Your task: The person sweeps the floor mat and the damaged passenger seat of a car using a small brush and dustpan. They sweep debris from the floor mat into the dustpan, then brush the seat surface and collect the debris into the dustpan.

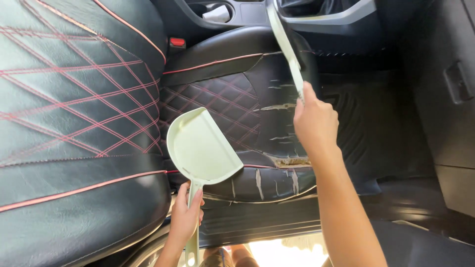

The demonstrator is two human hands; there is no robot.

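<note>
Your left hand (185, 217) is closed around the thin handle of the dustpan (203, 148) — the fingers wrap it from the left and the thumb lies along the handle on top. The handle passes through your fist and comes out below it, toward the bottom edge of the view. The pale green pan itself stands above your fingers, with its open flat edge turned to the upper right, and it hangs over the front left part of the seat (237, 104), near the place where the seat meets the backrest (74, 99).

Your right hand (314, 123) is clamped on the lower end of the brush (284, 39). The fingers are folded together around it and I see mostly the back of the hand. The brush goes up and to the left from your fingers — a long pale piece that reaches over the far edge of the seat toward the console (237, 15). Its upper end is blurred.

The seat cover is black with red stitching, and it is cracked and peeling on the right side and at the front edge. To the right of the seat lies the dark floor mat (371, 128).
</note>
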